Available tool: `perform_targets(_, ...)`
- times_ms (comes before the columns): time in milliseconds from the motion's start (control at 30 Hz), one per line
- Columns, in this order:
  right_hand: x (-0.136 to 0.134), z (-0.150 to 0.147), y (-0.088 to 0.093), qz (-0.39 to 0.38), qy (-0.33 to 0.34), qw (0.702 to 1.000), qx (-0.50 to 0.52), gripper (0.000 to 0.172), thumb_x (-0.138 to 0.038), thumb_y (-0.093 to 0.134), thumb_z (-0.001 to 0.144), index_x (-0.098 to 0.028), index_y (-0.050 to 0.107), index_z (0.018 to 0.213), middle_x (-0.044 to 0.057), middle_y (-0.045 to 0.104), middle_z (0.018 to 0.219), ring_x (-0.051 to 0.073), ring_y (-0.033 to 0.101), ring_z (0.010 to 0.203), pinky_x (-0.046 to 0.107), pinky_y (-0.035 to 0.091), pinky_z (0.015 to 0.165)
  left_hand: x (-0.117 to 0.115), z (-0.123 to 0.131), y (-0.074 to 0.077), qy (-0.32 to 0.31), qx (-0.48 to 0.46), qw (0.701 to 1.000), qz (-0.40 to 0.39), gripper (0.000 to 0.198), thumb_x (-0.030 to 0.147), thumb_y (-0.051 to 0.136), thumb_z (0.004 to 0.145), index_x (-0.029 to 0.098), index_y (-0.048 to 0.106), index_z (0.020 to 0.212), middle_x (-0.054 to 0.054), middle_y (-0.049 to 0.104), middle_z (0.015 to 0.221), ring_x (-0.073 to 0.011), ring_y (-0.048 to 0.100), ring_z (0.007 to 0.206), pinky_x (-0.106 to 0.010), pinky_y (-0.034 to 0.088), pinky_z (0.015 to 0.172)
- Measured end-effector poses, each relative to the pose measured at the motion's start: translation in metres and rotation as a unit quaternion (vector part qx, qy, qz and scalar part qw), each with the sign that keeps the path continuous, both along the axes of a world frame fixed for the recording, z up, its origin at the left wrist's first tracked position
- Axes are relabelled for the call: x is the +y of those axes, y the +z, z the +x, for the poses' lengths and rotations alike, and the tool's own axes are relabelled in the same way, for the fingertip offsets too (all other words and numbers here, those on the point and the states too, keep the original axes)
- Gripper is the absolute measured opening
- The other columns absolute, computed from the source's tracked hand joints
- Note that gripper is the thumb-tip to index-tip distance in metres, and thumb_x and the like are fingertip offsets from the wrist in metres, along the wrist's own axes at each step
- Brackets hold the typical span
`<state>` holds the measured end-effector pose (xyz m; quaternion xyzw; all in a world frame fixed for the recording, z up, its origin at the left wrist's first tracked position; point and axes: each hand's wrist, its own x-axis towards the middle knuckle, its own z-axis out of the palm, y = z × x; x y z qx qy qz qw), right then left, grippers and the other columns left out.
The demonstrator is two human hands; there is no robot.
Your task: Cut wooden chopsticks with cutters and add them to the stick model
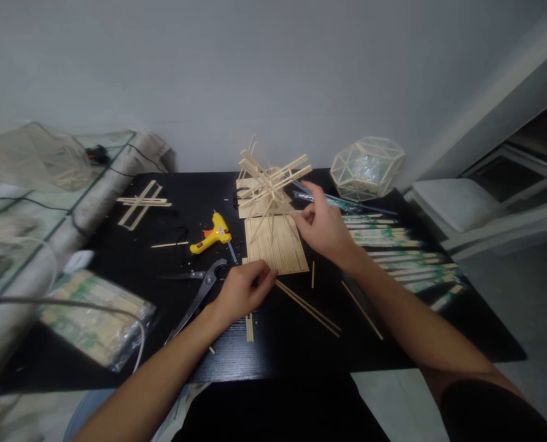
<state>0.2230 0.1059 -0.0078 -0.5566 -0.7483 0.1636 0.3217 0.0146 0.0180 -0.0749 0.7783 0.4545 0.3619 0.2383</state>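
A wooden stick structure (271, 181), its sticks crossing at many angles, stands at the back middle of the black table. My right hand (323, 224) is beside its right side, thumb and fingers drawn together; what they hold, if anything, is too small to make out. Below the structure lies a flat mat of side-by-side sticks (275, 248). At the mat's lower left edge is my left hand (248, 288), fingers curled, their contents hidden. Two thin sticks (307, 307) run from near its fingertips toward the lower right. Several short sticks (249, 328) show under that hand.
Left of the mat lie a yellow glue gun (213, 234) and pliers (204, 291). A crossed stick frame (143, 202) sits back left, a bag of packaged chopsticks (96, 319) front left. Wrapped chopsticks (384, 236) spread at right, before a faceted stick lantern (369, 169). A cable (70, 301) crosses the left.
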Motion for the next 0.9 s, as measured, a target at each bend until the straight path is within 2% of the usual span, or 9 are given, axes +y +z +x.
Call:
perform_targets(167, -0.015, -0.006, 0.013, 0.021, -0.031, 0.998, -0.046, 0.074, -0.028, 0.044, 0.099, -0.018, 0.016, 0.166, 0.011, 0.078, 0.103, 0.025, 0.07, 0.078, 0.038, 0.053, 0.079, 0.0, 0.001, 0.0, -0.001, -0.001, 1.0, -0.002, 0.037, 0.034, 0.054, 0.101, 0.019, 0.048, 0.067, 0.006, 0.046, 0.058, -0.0075, 0.042, 0.051, -0.021, 0.032, 0.051)
perform_targets(233, -0.017, -0.007, 0.017, 0.029, -0.033, 0.997, -0.059, 0.074, -0.028, 0.041, 0.1, -0.019, 0.012, 0.167, 0.012, 0.077, 0.109, 0.025, 0.07, 0.08, 0.037, 0.053, 0.08, 0.001, 0.001, 0.001, -0.001, -0.002, 1.0, -0.002, 0.037, 0.033, 0.054, 0.101, 0.019, 0.048, 0.067, 0.006, 0.046, 0.057, -0.0075, 0.041, 0.051, -0.021, 0.032, 0.051)
perform_targets(333, -0.017, -0.005, 0.019, 0.035, -0.027, 0.996, -0.073, 0.073, -0.028, 0.04, 0.1, -0.019, 0.012, 0.167, 0.011, 0.077, 0.107, 0.024, 0.069, 0.08, 0.037, 0.054, 0.08, 0.0, 0.001, 0.0, -0.002, -0.004, 1.0, -0.002, 0.037, 0.033, 0.053, 0.101, 0.019, 0.048, 0.067, 0.005, 0.046, 0.057, -0.0077, 0.041, 0.05, -0.021, 0.032, 0.051)
perform_targets(533, -0.013, -0.005, 0.015, 0.042, -0.027, 0.993, -0.106, 0.068, -0.029, 0.042, 0.1, -0.019, 0.026, 0.165, 0.01, 0.077, 0.097, 0.025, 0.07, 0.079, 0.037, 0.052, 0.08, 0.0, 0.0, 0.001, 0.0, 0.001, 1.0, -0.003, 0.038, 0.035, 0.053, 0.101, 0.019, 0.047, 0.067, 0.006, 0.046, 0.057, -0.0075, 0.041, 0.051, -0.021, 0.032, 0.051)
perform_targets(700, -0.013, -0.005, 0.012, 0.045, -0.048, 0.983, -0.173, 0.063, -0.029, 0.048, 0.1, -0.02, 0.036, 0.161, 0.011, 0.079, 0.101, 0.027, 0.072, 0.082, 0.036, 0.051, 0.077, 0.0, 0.001, 0.001, 0.0, 0.001, 1.0, -0.002, 0.037, 0.033, 0.053, 0.101, 0.019, 0.048, 0.067, 0.006, 0.046, 0.058, -0.0073, 0.041, 0.051, -0.021, 0.032, 0.051)
perform_targets(767, -0.013, -0.004, 0.011, -0.01, -0.02, 0.97, -0.24, 0.05, -0.032, 0.051, 0.1, -0.02, 0.055, 0.148, 0.013, 0.079, 0.1, 0.029, 0.073, 0.086, 0.037, 0.051, 0.077, 0.0, 0.001, 0.0, 0.002, 0.002, 1.0, -0.002, 0.037, 0.033, 0.054, 0.101, 0.019, 0.048, 0.067, 0.006, 0.046, 0.058, -0.0074, 0.041, 0.051, -0.021, 0.032, 0.051)
perform_targets(833, -0.013, -0.003, 0.01, -0.078, 0.021, 0.947, -0.31, 0.035, -0.034, 0.053, 0.1, -0.018, 0.073, 0.124, 0.015, 0.079, 0.098, 0.03, 0.074, 0.088, 0.036, 0.051, 0.076, 0.0, 0.0, -0.001, 0.004, 0.003, 1.0, -0.001, 0.037, 0.033, 0.054, 0.1, 0.019, 0.048, 0.067, 0.006, 0.046, 0.058, -0.0076, 0.041, 0.05, -0.022, 0.032, 0.051)
perform_targets(900, -0.013, -0.002, 0.009, -0.105, 0.042, 0.932, -0.345, 0.032, -0.034, 0.051, 0.101, -0.016, 0.078, 0.108, 0.017, 0.079, 0.097, 0.03, 0.074, 0.088, 0.036, 0.051, 0.075, 0.0, 0.0, -0.002, 0.004, 0.003, 1.0, 0.0, 0.036, 0.032, 0.055, 0.1, 0.019, 0.049, 0.067, 0.006, 0.046, 0.058, -0.0077, 0.041, 0.051, -0.022, 0.032, 0.051)
